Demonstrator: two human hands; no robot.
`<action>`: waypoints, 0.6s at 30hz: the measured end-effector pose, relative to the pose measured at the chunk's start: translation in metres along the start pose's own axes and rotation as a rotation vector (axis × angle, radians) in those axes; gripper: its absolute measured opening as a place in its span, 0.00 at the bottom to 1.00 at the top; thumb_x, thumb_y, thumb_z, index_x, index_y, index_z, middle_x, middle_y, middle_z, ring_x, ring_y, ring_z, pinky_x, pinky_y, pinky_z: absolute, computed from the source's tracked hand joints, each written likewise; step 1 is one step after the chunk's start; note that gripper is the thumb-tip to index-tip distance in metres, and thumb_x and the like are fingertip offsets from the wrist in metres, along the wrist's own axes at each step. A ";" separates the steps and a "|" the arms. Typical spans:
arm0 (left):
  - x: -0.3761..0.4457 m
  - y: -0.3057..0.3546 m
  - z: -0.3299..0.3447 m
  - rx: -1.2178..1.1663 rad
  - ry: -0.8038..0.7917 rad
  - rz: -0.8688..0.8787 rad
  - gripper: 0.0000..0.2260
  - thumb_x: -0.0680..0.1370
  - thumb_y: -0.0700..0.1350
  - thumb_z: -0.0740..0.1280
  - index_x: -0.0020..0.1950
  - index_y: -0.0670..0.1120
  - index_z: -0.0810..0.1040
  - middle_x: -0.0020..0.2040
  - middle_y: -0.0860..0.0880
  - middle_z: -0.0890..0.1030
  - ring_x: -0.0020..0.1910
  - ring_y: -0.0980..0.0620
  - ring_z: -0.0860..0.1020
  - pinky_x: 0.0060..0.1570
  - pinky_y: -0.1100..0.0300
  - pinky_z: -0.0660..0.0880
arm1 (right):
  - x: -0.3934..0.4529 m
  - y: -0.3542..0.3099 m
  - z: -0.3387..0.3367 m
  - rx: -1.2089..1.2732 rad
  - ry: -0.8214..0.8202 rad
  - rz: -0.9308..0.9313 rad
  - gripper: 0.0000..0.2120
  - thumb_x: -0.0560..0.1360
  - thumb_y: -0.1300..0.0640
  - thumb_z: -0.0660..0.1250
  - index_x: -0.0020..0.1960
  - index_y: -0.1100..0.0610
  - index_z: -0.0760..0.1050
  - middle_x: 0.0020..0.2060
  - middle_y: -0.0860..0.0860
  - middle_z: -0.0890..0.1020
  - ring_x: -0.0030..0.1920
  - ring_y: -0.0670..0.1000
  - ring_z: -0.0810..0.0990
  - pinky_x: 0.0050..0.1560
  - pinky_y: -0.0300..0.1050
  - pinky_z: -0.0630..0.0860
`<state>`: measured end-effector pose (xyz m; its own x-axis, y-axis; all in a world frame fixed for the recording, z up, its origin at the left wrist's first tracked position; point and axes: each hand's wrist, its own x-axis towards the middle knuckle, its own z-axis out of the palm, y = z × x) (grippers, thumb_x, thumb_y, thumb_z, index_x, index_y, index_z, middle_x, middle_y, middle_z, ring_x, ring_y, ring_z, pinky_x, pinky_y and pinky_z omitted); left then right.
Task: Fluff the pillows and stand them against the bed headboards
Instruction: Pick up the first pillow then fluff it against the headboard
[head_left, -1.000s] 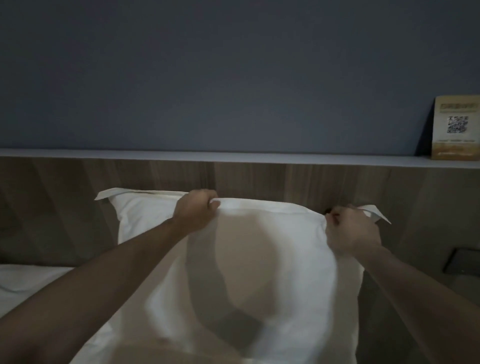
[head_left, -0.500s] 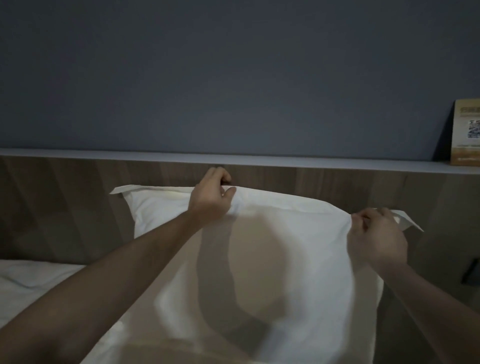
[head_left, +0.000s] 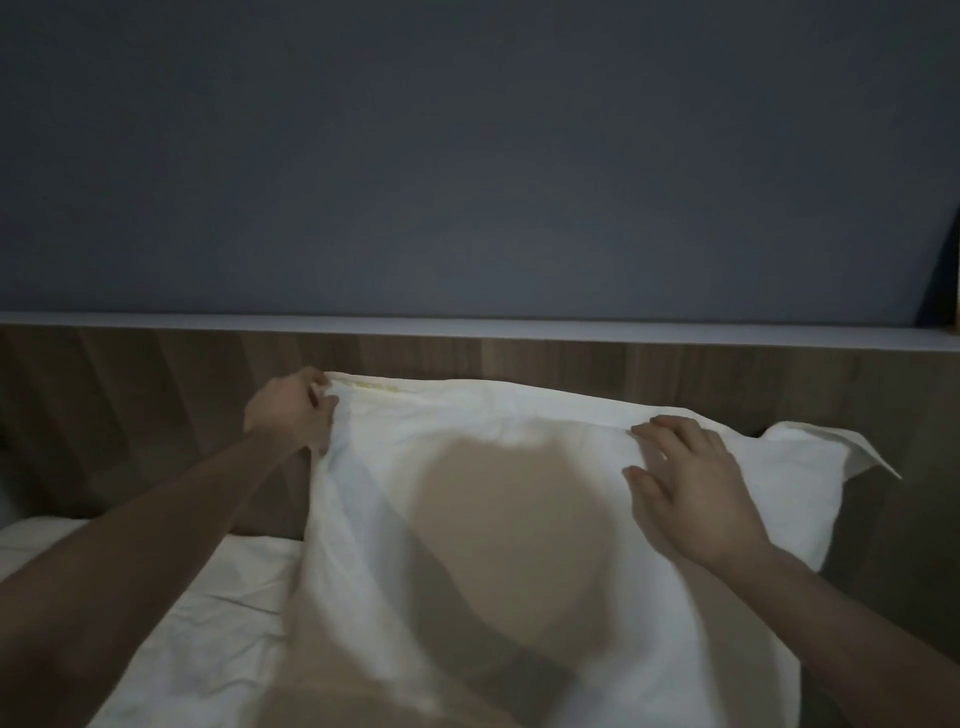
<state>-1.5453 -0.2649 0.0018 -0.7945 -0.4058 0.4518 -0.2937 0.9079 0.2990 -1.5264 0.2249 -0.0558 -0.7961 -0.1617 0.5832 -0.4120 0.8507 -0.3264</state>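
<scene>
A white pillow (head_left: 467, 441) stands upright on the bed, its top edge leaning against the wooden headboard (head_left: 156, 395). My left hand (head_left: 291, 410) grips the pillow's upper left corner, fingers curled round the fabric. My right hand (head_left: 685, 478) lies flat on the pillow's front near the upper right, fingers spread and straight. The pillowcase's loose flap (head_left: 841, 452) sticks out to the right past my right hand. A dark round shadow covers the pillow's middle.
A pale ledge (head_left: 467, 327) tops the headboard, with a grey-blue wall (head_left: 467, 156) above it. The white bed sheet (head_left: 208, 623) shows at lower left. A dark object (head_left: 940, 280) stands on the ledge at the far right edge.
My left hand slid from the middle of the top edge to the pillow's left corner. My right hand let go of the right corner and flattened on the front. The view shifted left.
</scene>
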 end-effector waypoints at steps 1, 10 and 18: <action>0.005 0.006 -0.001 0.009 0.014 -0.006 0.15 0.76 0.57 0.69 0.61 0.55 0.80 0.52 0.47 0.86 0.54 0.40 0.84 0.51 0.51 0.80 | -0.002 0.000 0.000 -0.010 -0.007 0.005 0.21 0.76 0.51 0.73 0.68 0.50 0.77 0.68 0.50 0.76 0.65 0.59 0.75 0.64 0.58 0.72; -0.007 0.020 0.019 -0.431 -0.008 -0.024 0.19 0.78 0.48 0.69 0.68 0.51 0.72 0.60 0.50 0.80 0.58 0.45 0.80 0.60 0.48 0.78 | -0.039 0.029 -0.013 -0.045 0.040 0.083 0.27 0.78 0.48 0.67 0.75 0.54 0.72 0.75 0.56 0.73 0.75 0.60 0.69 0.76 0.59 0.64; -0.124 -0.060 0.117 -0.875 -0.277 -0.541 0.40 0.73 0.71 0.68 0.67 0.37 0.77 0.64 0.34 0.81 0.62 0.35 0.80 0.62 0.48 0.75 | -0.166 0.079 0.021 0.333 0.147 0.818 0.49 0.70 0.29 0.65 0.80 0.58 0.58 0.77 0.62 0.66 0.78 0.62 0.63 0.79 0.61 0.61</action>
<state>-1.4915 -0.2573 -0.1708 -0.7985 -0.5943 -0.0958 -0.2468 0.1782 0.9525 -1.4367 0.3085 -0.1943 -0.8421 0.5164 0.1553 0.1336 0.4788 -0.8677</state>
